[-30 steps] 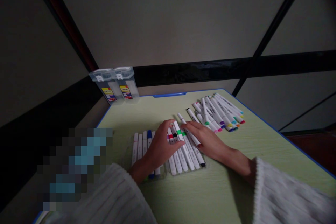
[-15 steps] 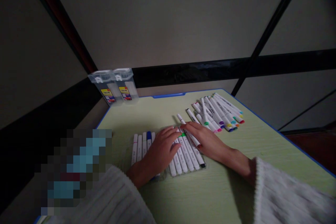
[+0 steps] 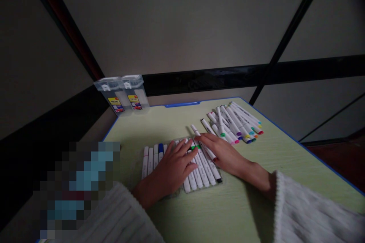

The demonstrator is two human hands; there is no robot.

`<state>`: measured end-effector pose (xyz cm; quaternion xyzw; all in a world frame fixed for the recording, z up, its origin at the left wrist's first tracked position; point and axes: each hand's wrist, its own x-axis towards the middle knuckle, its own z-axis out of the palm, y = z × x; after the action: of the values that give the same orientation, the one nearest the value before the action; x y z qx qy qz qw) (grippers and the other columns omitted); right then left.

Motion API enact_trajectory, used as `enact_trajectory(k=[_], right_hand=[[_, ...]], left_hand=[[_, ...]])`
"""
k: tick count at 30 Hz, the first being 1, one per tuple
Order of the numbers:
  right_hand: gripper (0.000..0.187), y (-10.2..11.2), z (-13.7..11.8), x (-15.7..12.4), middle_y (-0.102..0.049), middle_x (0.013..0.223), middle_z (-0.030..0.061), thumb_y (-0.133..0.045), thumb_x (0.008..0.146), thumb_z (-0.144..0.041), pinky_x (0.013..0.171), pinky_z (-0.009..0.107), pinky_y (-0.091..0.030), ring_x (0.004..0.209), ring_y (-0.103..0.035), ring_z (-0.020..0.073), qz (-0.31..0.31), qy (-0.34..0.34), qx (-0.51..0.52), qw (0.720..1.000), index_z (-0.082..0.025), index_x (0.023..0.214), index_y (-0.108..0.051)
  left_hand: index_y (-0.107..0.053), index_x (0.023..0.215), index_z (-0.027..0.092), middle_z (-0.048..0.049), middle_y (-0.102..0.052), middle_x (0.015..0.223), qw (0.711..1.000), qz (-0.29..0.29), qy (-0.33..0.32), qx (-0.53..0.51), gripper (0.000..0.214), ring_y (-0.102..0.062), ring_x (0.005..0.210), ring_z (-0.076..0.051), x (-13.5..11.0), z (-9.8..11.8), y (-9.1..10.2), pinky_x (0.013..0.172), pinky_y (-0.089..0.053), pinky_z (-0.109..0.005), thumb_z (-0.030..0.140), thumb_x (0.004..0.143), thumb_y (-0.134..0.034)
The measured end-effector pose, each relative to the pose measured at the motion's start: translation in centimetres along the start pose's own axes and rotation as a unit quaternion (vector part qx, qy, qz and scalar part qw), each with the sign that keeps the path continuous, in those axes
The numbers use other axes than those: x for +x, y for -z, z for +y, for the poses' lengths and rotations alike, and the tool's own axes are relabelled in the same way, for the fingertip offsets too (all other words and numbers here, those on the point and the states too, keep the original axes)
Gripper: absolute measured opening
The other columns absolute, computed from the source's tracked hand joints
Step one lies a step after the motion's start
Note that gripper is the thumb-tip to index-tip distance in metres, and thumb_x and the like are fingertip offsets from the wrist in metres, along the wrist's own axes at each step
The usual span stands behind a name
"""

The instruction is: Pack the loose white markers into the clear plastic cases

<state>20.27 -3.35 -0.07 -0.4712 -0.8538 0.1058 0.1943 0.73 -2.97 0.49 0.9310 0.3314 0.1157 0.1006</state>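
Note:
A row of white marker pens [image 3: 199, 169] lies side by side in the middle of a pale green table [image 3: 228, 212]. My left hand [image 3: 171, 171] lies flat across the left part of the row, fingers spread and stretched over the pens. My right hand [image 3: 225, 153] rests on the right part of the row, fingers extended, with one white marker [image 3: 203, 140] lying at a slant under its fingertips. More pens of the row [image 3: 151, 159] show to the left of my left hand. Both sleeves are white knit.
A loose heap of white markers with coloured caps [image 3: 236, 123] lies at the back right of the table. Two clear plastic boxes [image 3: 124, 95] with yellow labels stand at the back left corner. A dark rail and wall run behind the table.
My left hand has flattened and slid forward over the row of pens, its fingers now spread. My right hand has hardly moved.

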Motion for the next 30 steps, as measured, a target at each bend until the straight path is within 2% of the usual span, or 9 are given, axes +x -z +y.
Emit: enact_trajectory(k=[4,8,13,16,20,26,30], right_hand=[[0.067,0.1,0.0,0.0,-0.05,0.114,0.0117,-0.044,0.05,0.008,0.087,0.036,-0.039,0.11,-0.044,0.0233,-0.007,0.005,-0.016,1.0,-0.014,0.113,-0.044],[0.065,0.2,-0.1,-0.1,-0.052,0.112,0.0119,-0.052,0.052,0.006,0.087,0.04,-0.038,0.108,-0.045,0.0252,0.001,0.023,-0.046,0.999,-0.015,0.113,-0.045],[0.068,0.5,-0.8,-0.2,-0.055,0.108,0.0112,-0.061,0.055,-0.002,0.086,0.041,-0.039,0.103,-0.048,0.0254,-0.011,0.081,-0.07,0.994,-0.017,0.119,-0.044],[0.061,0.5,-1.3,-0.2,-0.056,0.104,0.0097,-0.057,0.063,-0.005,0.084,0.04,-0.04,0.1,-0.05,0.0236,-0.02,0.115,-0.076,0.99,-0.019,0.121,-0.044],[0.048,0.3,-1.6,-0.2,-0.058,0.097,0.0084,-0.046,0.077,-0.008,0.082,0.039,-0.043,0.095,-0.052,0.0214,-0.025,0.129,-0.085,0.988,-0.02,0.124,-0.043],[0.036,0.1,-1.5,-0.2,-0.059,0.098,0.0092,-0.035,0.087,-0.013,0.082,0.038,-0.044,0.096,-0.052,0.0193,-0.013,0.146,-0.054,0.988,-0.016,0.122,-0.044],[0.028,0.2,-1.6,-0.4,-0.061,0.094,0.0095,-0.034,0.088,-0.014,0.078,0.036,-0.045,0.09,-0.054,0.0187,0.002,0.18,-0.046,0.982,-0.014,0.107,-0.054]], left_hand=[[-0.043,0.124,0.025,-0.0079,-0.036,0.137,1.0,-0.003,-0.005,-0.025,0.041,-0.026,0.128,-0.024,-0.3,-0.2,0.1,0.103,-0.018,-0.047,0.032,0.085,-0.044],[-0.054,0.113,0.022,-0.0067,-0.048,0.128,0.998,0.02,0.004,-0.058,0.031,-0.038,0.121,-0.021,-0.4,-0.8,0.5,0.102,-0.023,-0.043,0.026,0.084,-0.044],[-0.06,0.102,0.014,-0.0088,-0.061,0.109,0.978,0.118,0.115,-0.125,0.026,-0.053,0.104,-0.02,-0.2,-2.0,1.0,0.095,-0.036,-0.037,0.017,0.08,-0.045],[-0.061,0.097,0.013,-0.0083,-0.063,0.102,0.96,0.149,0.166,-0.17,0.025,-0.056,0.097,-0.019,-0.1,-2.7,1.2,0.09,-0.041,-0.033,0.013,0.077,-0.046],[-0.062,0.092,0.015,-0.006,-0.065,0.097,0.945,0.159,0.201,-0.202,0.024,-0.057,0.094,-0.018,0.0,-3.3,1.3,0.088,-0.042,-0.032,0.011,0.074,-0.047],[-0.063,0.087,0.016,-0.0044,-0.067,0.093,0.939,0.178,0.198,-0.217,0.023,-0.059,0.091,-0.017,0.1,-3.4,1.1,0.087,-0.043,-0.031,0.009,0.071,-0.048],[-0.063,0.085,0.016,-0.0038,-0.067,0.091,0.94,0.19,0.187,-0.213,0.022,-0.059,0.089,-0.016,0.1,-3.5,0.9,0.086,-0.043,-0.031,0.008,0.07,-0.049]])
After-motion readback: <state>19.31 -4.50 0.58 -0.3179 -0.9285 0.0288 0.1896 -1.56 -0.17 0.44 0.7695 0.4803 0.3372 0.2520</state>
